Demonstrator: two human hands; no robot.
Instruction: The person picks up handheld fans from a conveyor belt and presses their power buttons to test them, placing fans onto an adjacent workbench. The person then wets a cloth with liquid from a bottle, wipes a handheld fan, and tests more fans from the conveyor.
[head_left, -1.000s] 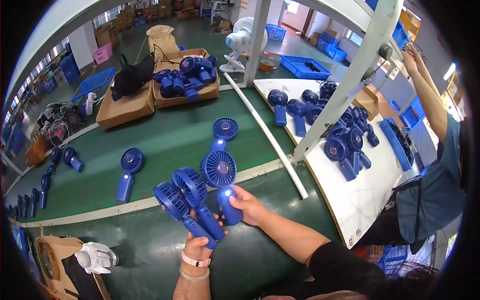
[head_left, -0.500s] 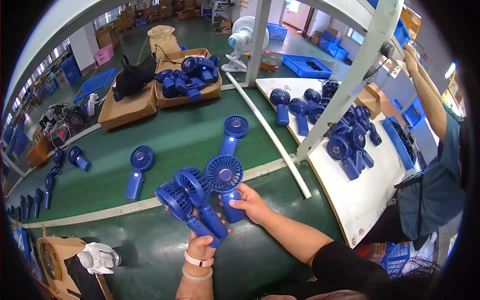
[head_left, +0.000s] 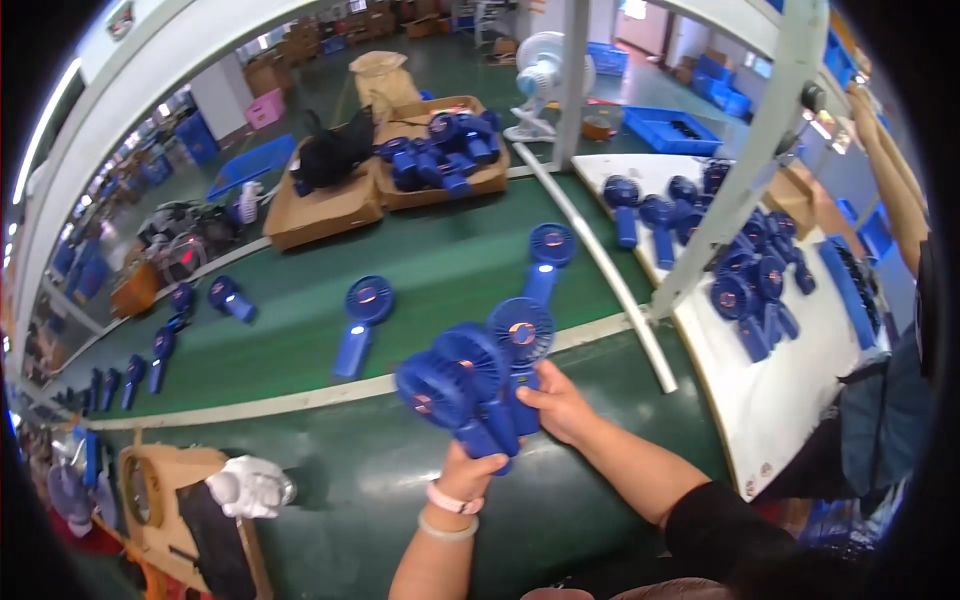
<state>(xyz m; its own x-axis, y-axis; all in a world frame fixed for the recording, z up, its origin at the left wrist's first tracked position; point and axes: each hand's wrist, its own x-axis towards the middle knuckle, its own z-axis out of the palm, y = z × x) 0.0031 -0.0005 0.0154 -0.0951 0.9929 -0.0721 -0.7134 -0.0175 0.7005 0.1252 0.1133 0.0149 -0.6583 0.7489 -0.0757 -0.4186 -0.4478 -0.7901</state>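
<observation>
The left hand [head_left: 474,470] is closed around the handles of two dark-blue plastic handheld fans [head_left: 474,360], their round heads overlapping and leaning to the left. The right hand [head_left: 560,404] grips a third blue fan [head_left: 522,332] by its handle, thumb laid across the front; this fan stands just to the right of the pair, its long axis nearly upright in view, head pointing away from the person. All three are held above the dark-green, glossy desk [head_left: 360,480].

Directly beyond the third fan, slightly to its right, a fourth blue fan [head_left: 551,246] lies on the matte green belt [head_left: 280,330], its handle toward the person and a small light patch on it. The right hand is the nearer one to it. A fifth blue fan [head_left: 369,299] lies well to the left, also handle-first, with its axis tilted a little.

The fan heads are ribbed, radial grilles around copper-coloured centres; the handles are smooth, rounded bars. A pale, scuffed edging strip [head_left: 300,403] divides belt and desk, and a slim white pole [head_left: 605,266] slants across both. Motion blur softens the held pair, so their finer detail is unclear.
</observation>
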